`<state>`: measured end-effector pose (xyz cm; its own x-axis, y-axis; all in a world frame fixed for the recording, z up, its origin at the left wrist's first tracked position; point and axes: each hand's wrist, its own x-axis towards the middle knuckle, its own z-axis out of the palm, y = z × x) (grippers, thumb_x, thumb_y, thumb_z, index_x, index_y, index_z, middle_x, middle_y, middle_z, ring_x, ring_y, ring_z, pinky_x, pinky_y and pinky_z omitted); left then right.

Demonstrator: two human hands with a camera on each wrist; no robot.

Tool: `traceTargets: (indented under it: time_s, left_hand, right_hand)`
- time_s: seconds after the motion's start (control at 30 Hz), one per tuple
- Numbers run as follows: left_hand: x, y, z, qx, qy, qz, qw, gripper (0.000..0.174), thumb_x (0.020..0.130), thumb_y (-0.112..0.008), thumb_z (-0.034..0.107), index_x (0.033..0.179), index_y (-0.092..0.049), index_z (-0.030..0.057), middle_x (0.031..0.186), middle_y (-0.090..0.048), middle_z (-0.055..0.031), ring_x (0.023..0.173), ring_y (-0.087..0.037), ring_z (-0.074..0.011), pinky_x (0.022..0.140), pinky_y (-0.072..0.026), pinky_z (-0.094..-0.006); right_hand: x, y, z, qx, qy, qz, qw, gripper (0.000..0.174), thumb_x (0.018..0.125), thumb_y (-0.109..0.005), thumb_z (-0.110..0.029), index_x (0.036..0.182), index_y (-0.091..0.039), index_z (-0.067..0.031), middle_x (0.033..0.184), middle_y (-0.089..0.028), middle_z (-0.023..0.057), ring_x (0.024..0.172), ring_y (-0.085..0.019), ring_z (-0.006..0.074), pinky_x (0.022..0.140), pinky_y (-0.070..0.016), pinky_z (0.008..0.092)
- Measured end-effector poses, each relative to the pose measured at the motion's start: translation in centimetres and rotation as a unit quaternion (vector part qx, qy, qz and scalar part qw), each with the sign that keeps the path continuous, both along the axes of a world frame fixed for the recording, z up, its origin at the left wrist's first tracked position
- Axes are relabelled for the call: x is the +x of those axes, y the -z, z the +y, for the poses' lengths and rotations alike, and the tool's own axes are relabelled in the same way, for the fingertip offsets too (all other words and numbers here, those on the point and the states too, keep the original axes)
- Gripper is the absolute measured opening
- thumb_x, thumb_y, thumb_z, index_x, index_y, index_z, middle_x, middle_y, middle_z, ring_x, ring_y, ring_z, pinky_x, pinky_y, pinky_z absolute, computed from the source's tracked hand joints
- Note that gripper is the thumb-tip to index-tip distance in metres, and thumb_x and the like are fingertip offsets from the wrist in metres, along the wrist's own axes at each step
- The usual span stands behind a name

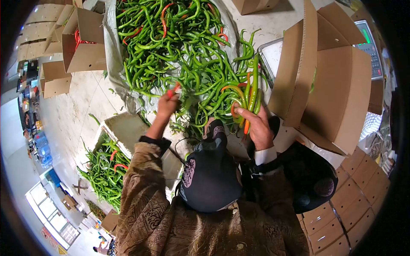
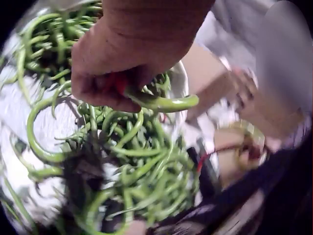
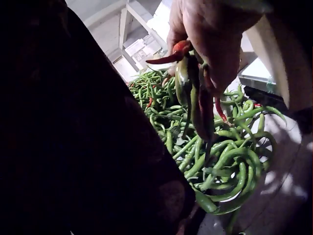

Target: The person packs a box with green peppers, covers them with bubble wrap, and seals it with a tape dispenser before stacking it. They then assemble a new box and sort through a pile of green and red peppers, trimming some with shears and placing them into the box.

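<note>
My left hand is over the near part of a large heap of green chili peppers. It grips a red chili pepper, and in the left wrist view a green chili pepper sticks out of the same curled fingers. Farther right, my right hand holds a bunch of long chili peppers, mostly green with some orange and red. Seen from the right wrist, a red pepper juts sideways from that bunch while others hang down over the heap.
The heap lies on a white plastic sheet. An open cardboard box stands at the right, beside a scale with a keypad. Near my left arm is a foam box, with more green peppers beside it. Flat cartons are stacked at lower right.
</note>
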<state>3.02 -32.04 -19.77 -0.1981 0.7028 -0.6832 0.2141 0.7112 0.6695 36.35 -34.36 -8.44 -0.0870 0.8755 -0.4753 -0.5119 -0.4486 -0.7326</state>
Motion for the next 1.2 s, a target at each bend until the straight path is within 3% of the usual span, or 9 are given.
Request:
traceTargets:
  time_s: [0.17, 0.27, 0.33, 0.4, 0.5, 0.63, 0.67, 0.9, 1.2]
  left_hand:
    - [5.9, -10.5, -0.5, 0.003, -0.059, -0.220, 0.974, 0.024, 0.094, -0.059, 0.010, 0.115, -0.054, 0.0001, 0.089, -0.064, -0.0076, 0.076, -0.062, -0.0167, 0.065, -0.0513, -0.0289]
    - [13.0, -15.4, 1.0, 0.045, -0.004, -0.377, 0.925, 0.059, 0.087, -0.073, 0.026, 0.132, -0.045, -0.0013, 0.128, -0.055, -0.0109, 0.111, -0.055, -0.0199, 0.097, -0.0453, -0.0323]
    - [15.4, -15.8, 2.1, 0.133, 0.072, -0.362, 0.920, 0.073, 0.082, -0.078, 0.031, 0.135, -0.040, -0.0021, 0.134, -0.050, -0.0119, 0.116, -0.052, -0.0198, 0.103, -0.0395, -0.0335]
    - [16.1, -16.7, 3.0, 0.150, 0.061, -0.321, 0.933, 0.057, 0.086, -0.074, 0.027, 0.129, -0.048, -0.0007, 0.122, -0.058, -0.0098, 0.107, -0.057, -0.0183, 0.095, -0.0459, -0.0327]
    - [16.2, -17.4, 4.9, 0.092, -0.109, -0.351, 0.925, 0.030, 0.087, -0.068, 0.015, 0.112, -0.061, 0.0005, 0.098, -0.064, -0.0071, 0.087, -0.063, -0.0166, 0.078, -0.0526, -0.0308]
    - [14.0, -16.6, 5.3, 0.100, -0.135, -0.448, 0.878, 0.042, 0.086, -0.064, 0.005, 0.125, -0.052, 0.0010, 0.097, -0.063, -0.0092, 0.086, -0.066, -0.0201, 0.077, -0.0569, -0.0334]
    - [13.3, -16.8, 5.3, 0.104, -0.128, -0.434, 0.886, 0.027, 0.086, -0.067, 0.009, 0.108, -0.060, -0.0030, 0.096, -0.067, -0.0109, 0.091, -0.066, -0.0220, 0.084, -0.0562, -0.0354]
    - [12.4, -20.7, 7.7, 0.102, -0.088, -0.483, 0.865, 0.031, 0.086, -0.064, 0.007, 0.113, -0.057, -0.0054, 0.100, -0.065, -0.0128, 0.092, -0.067, -0.0239, 0.083, -0.0586, -0.0384]
    - [17.4, -29.8, 23.3, 0.206, 0.004, -0.477, 0.854, 0.035, 0.090, -0.055, 0.005, 0.125, -0.051, 0.0034, 0.100, -0.063, -0.0120, 0.097, -0.063, -0.0267, 0.085, -0.0570, -0.0514]
  right_hand:
    - [-3.5, -0.3, 0.7, 0.029, -0.023, -0.063, 0.997, 0.049, 0.085, -0.066, -0.002, 0.130, -0.048, -0.0018, 0.112, -0.062, 0.0083, 0.102, -0.061, 0.0191, 0.089, -0.0497, 0.0329]
    - [-5.5, -2.5, 2.3, 0.035, -0.103, -0.301, 0.947, 0.049, 0.074, -0.067, -0.002, 0.120, -0.050, -0.0017, 0.104, -0.063, 0.0156, 0.103, -0.060, 0.0272, 0.091, -0.0462, 0.0416]
    - [-5.1, -4.1, 3.5, 0.235, -0.259, -0.541, 0.765, 0.049, 0.073, -0.060, 0.000, 0.120, -0.049, -0.0031, 0.109, -0.058, 0.0210, 0.110, -0.053, 0.0363, 0.096, -0.0378, 0.0485]
    - [-5.3, -4.1, 3.2, 0.193, -0.197, -0.526, 0.805, 0.047, 0.075, -0.055, 0.000, 0.121, -0.047, -0.0004, 0.119, -0.051, 0.0235, 0.115, -0.045, 0.0398, 0.096, -0.0323, 0.0512]
    - [-5.5, -7.8, 2.1, 0.341, -0.234, -0.619, 0.668, 0.062, 0.079, -0.065, -0.011, 0.133, -0.040, 0.0080, 0.143, -0.033, 0.0261, 0.133, -0.032, 0.0401, 0.102, -0.0305, 0.0500]
    - [-2.4, -13.1, 0.2, 0.425, -0.132, -0.539, 0.715, 0.033, 0.081, -0.060, 0.001, 0.114, -0.060, 0.0048, 0.122, -0.058, 0.0187, 0.119, -0.052, 0.0341, 0.100, -0.0400, 0.0426]
    - [-1.4, -14.0, -0.5, 0.419, -0.103, -0.507, 0.746, 0.027, 0.081, -0.060, 0.004, 0.108, -0.063, 0.0045, 0.114, -0.063, 0.0168, 0.111, -0.057, 0.0331, 0.097, -0.0448, 0.0409]
    - [2.6, -16.0, -4.1, 0.206, -0.015, -0.372, 0.905, 0.016, 0.088, -0.060, 0.000, 0.102, -0.067, -0.0020, 0.095, -0.071, 0.0114, 0.090, -0.068, 0.0260, 0.082, -0.0504, 0.0317]
    - [3.4, -14.9, -2.4, 0.196, -0.076, -0.414, 0.886, 0.014, 0.093, -0.059, -0.007, 0.104, -0.066, -0.0016, 0.092, -0.073, 0.0105, 0.082, -0.071, 0.0209, 0.073, -0.0542, 0.0317]
